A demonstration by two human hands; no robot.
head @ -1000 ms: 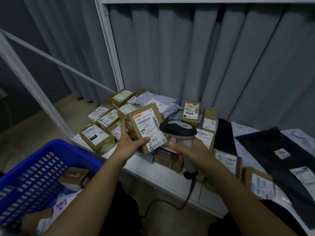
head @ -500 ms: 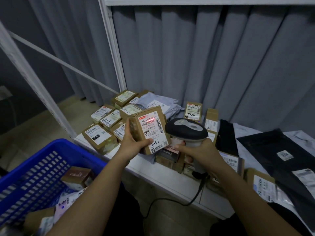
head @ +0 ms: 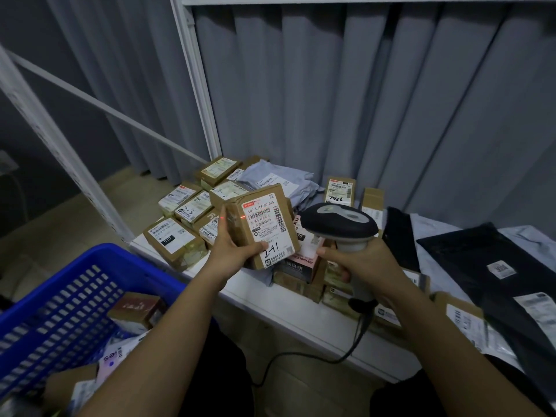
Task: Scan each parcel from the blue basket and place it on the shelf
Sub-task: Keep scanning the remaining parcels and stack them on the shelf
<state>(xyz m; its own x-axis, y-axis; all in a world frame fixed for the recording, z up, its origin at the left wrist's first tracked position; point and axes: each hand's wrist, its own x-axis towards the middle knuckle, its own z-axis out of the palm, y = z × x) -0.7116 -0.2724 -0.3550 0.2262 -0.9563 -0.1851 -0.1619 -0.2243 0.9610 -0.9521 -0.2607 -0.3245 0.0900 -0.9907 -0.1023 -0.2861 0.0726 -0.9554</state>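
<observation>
My left hand grips a small brown cardboard parcel with a white label marked "241", held tilted above the white shelf. A red scan line falls across the parcel's top left and my fingers. My right hand holds the grip of a black and grey barcode scanner, its head just right of the parcel and aimed at it. The blue basket is at the lower left with several parcels inside.
Several labelled cardboard parcels and grey mailer bags are piled on the shelf. Black mailer bags lie to the right. The scanner's cable hangs below the shelf edge. White shelf uprights and grey curtains stand behind.
The parcel and scanner rose slightly and came closer together. A red scan line appeared on the label, then shifted to the parcel's upper left edge and my fingers.
</observation>
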